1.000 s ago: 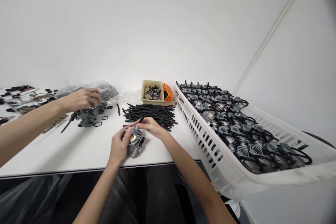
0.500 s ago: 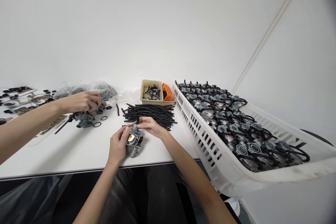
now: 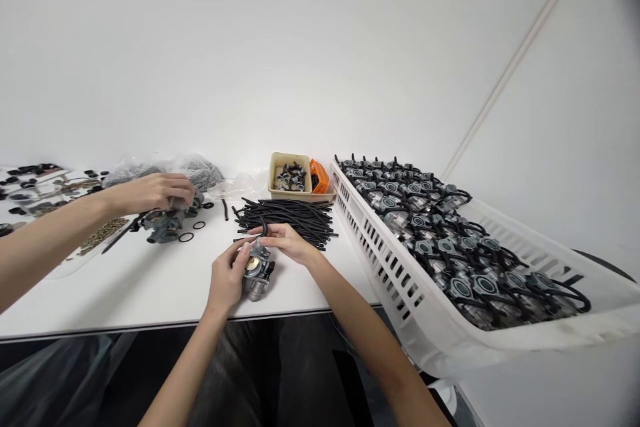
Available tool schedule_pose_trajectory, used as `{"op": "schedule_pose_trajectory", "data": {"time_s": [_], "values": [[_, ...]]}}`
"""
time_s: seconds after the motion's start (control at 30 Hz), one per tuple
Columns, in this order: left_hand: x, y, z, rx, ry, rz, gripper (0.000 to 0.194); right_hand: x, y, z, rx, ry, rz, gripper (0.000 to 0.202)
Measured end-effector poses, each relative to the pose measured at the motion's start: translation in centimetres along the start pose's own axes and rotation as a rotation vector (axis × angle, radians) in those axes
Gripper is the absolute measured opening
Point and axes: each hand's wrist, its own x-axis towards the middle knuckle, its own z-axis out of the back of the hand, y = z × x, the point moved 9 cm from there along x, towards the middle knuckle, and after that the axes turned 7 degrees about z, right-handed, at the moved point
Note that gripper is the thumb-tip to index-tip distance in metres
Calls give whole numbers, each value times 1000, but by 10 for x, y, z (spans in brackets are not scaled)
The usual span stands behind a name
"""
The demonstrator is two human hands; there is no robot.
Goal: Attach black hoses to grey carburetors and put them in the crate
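Note:
A silvery metal carburetor point(image 3: 257, 270) with a brass-coloured disc is gripped by my left hand point(image 3: 227, 280) near the table's front edge. My right hand point(image 3: 283, 242) has its fingers closed at the top of that part, where a short black tube point(image 3: 263, 225) sticks up. Whether the tube is seated on the part is hidden by the fingers. Just behind both hands lies a pile of black hoses point(image 3: 295, 217).
At right stands a white basket point(image 3: 415, 300) full of carburetors. Behind the hoses are a beige tray point(image 3: 273, 177) and an orange basket point(image 3: 320, 177). A co-worker's hand point(image 3: 155, 192) is over another carburetor point(image 3: 165, 225) at left, beside rubber rings point(image 3: 187, 237).
The black tube shows more clearly and stands bent above my right fingers. My hands and the carburetor have hardly moved. The co-worker's hand has shifted slightly over its part.

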Motion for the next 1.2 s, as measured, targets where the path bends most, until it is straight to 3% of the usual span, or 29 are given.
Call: {"op": "schedule_pose_trajectory", "data": {"time_s": [0.3, 0.5, 1.03, 1.2], "values": [[-3, -11, -4, 9, 40, -47, 50, 3, -5, 5, -38, -54, 7, 29], [-2, -4, -4, 25, 29, 1, 56, 2, -4, 6, 0, -95, -22, 33], [-1, -4, -5, -64, 52, -17, 48, -1, 5, -6, 57, 50, -1, 30], [0, 0, -2, -49, 24, -12, 48, 0, 4, 1, 42, -42, 21, 28]]}}
